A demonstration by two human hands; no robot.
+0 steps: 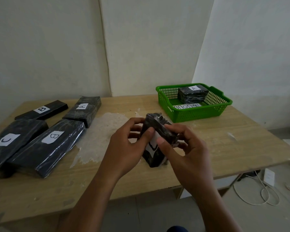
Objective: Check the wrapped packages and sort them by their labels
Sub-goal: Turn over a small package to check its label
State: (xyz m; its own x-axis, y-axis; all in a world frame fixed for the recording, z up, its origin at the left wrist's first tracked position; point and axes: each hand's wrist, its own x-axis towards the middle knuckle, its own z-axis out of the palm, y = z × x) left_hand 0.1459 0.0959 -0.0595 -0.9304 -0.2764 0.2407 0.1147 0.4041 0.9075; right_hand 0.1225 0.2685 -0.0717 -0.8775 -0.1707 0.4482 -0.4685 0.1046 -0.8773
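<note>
Small dark package, wrapped in shiny black plastic with crinkly clear film over it, held tilted just above the middle of the wooden table, near end down close to the tabletop. White label on its top face, mostly hidden by thumbs, only a bit of black stroke showing, so can't read the letter. Left hand gripping the package from its left side, thumb pressed on the top face right at the label edge, other fingers curled round behind. Right hand gripping from the right, thumb on the label too, fingers wrapped round the far side. Both forearms reaching in from the bottom of the view. Over on the left of the table, four more black wrapped packages lying flat: long thin one marked B at the back, shorter one marked A beside it, big one marked C nearest the left edge, and another big one marked B leaning against it. Green plastic basket at the back right, with a small stack of dark packages inside, top one labelled A, plus a white paper strip on the basket floor with upside-down writing, too blurry to make out. White cable coiled on the floor to the right.
</note>
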